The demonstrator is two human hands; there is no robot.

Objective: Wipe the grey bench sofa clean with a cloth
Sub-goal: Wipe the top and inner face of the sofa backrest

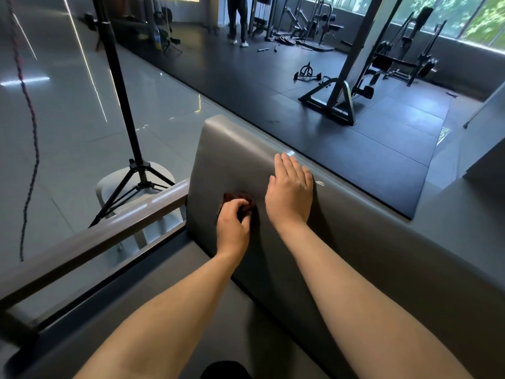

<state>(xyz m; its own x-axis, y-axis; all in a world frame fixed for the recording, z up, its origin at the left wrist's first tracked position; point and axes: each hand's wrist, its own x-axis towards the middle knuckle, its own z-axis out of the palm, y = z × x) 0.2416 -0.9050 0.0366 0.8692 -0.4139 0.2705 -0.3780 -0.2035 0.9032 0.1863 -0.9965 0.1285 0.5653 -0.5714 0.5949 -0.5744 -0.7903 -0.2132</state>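
On backrest (355,242) of grey bench sofa (164,269), near its far end: your left hand (232,228), grip clamped on brown cloth (246,199), cloth bunched in ball, pressed on backrest face. Your right hand (291,192) just beside, grip apart, fingers straight, flat on top edge, pointing away. Sofa's long side runs from far left to near right.

The bench sofa (226,149) is plain matte grey, and the cloth (240,199) is dark reddish-brown. The handrail (95,239) is brown, the tripod (120,86) black and the stool (109,184) white. The floor tiles (68,132) are glossy pale grey, the gym matting (246,77) black. The rope (30,105) is braided red and black.
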